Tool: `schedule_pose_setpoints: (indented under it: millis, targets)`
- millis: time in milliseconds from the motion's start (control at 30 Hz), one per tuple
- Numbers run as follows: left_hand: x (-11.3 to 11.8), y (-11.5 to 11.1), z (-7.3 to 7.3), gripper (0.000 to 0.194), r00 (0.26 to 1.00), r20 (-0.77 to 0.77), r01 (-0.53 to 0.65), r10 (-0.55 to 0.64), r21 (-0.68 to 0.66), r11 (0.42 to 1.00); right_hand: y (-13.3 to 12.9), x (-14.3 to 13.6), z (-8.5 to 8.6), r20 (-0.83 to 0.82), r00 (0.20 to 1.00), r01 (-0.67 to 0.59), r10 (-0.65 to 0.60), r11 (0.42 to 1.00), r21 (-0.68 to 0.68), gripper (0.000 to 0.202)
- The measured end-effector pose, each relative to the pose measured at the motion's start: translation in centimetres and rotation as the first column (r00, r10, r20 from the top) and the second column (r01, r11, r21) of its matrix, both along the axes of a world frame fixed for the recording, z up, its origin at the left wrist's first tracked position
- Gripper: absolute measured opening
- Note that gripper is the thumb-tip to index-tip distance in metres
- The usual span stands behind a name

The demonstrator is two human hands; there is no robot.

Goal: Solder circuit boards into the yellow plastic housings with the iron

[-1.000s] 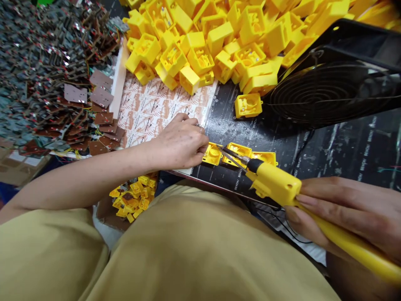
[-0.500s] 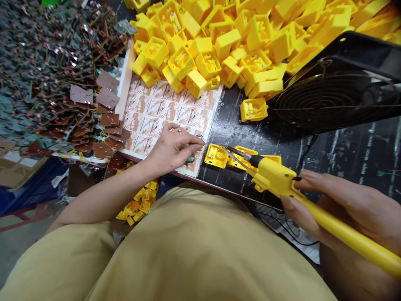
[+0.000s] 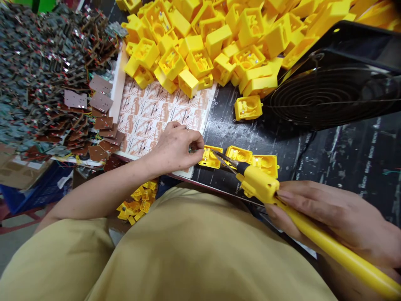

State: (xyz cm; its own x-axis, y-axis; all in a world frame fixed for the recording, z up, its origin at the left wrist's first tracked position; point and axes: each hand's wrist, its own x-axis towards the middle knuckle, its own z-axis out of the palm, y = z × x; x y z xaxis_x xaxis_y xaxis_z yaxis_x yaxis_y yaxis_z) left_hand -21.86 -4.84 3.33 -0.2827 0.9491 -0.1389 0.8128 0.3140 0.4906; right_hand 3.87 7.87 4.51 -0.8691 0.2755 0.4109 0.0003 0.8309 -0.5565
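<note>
My right hand [image 3: 326, 213] is wrapped round the long yellow handle of a soldering iron [image 3: 258, 182]. Its metal tip, with a thin rod alongside, points left over the leftmost yellow plastic housing [image 3: 210, 157]. At that housing's left edge my left hand [image 3: 180, 146] is closed, thumb and forefinger pinched together; what they hold is too small to make out. Something small and dark green shows behind those fingers. Two more open housings, a middle one [image 3: 239, 154] and a right one [image 3: 266, 164], lie in a row beneath and beside the iron.
Yellow housings [image 3: 194, 46] are heaped at the back, with a single housing [image 3: 248, 108] in front. A black fan [image 3: 326, 96] stands at right. Circuit boards [image 3: 56, 83] pile up at left beside a patterned sheet [image 3: 147, 113]. More yellow parts [image 3: 138, 202] lie below the table edge.
The soldering iron has moved left, its tip passing from the middle housing to the leftmost one. My left hand's fingers have curled in against that housing's left edge. The view has shifted slightly.
</note>
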Motion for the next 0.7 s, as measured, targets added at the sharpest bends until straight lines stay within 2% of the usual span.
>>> schedule_pose_setpoints:
  millis: [33,67,133,233,300,433,700]
  targets:
    - [0.0,0.1,0.1,0.014,1.000,-0.002,0.005,-0.005,-0.010,1.000,0.2,-0.2,-0.2,-0.020,0.999,-0.048,0.049,0.999,0.016,0.004]
    - [-0.1,0.2,0.1,0.014,1.000,-0.008,0.013,-0.013,-0.014,1.000,0.3,-0.4,-0.3,-0.023,0.996,-0.083,0.084,0.996,0.035,0.008]
    - [-0.1,0.3,0.1,0.014,0.999,-0.027,0.027,-0.028,-0.013,1.000,0.5,-0.9,-0.2,0.009,0.997,-0.073,0.072,0.995,0.073,0.015]
    - [-0.2,0.5,-0.1,0.014,0.998,-0.047,0.041,-0.042,-0.017,0.999,0.5,-1.8,0.2,0.032,0.994,-0.111,0.108,0.986,0.122,0.014]
    - [-0.3,0.7,-0.1,0.013,0.997,-0.047,0.057,-0.058,-0.026,0.998,0.5,-2.2,0.4,-0.006,0.989,-0.144,0.147,0.977,0.158,0.008]
    - [-0.5,1.2,-0.1,0.012,0.994,-0.042,0.098,-0.099,-0.038,0.994,0.9,-1.9,0.7,-0.075,0.974,-0.194,0.215,0.956,0.220,0.016]
    - [-0.7,1.5,0.2,0.010,0.989,-0.057,0.130,-0.134,-0.074,0.989,1.4,0.5,0.8,0.047,0.999,-0.030,0.025,0.995,0.099,0.012]
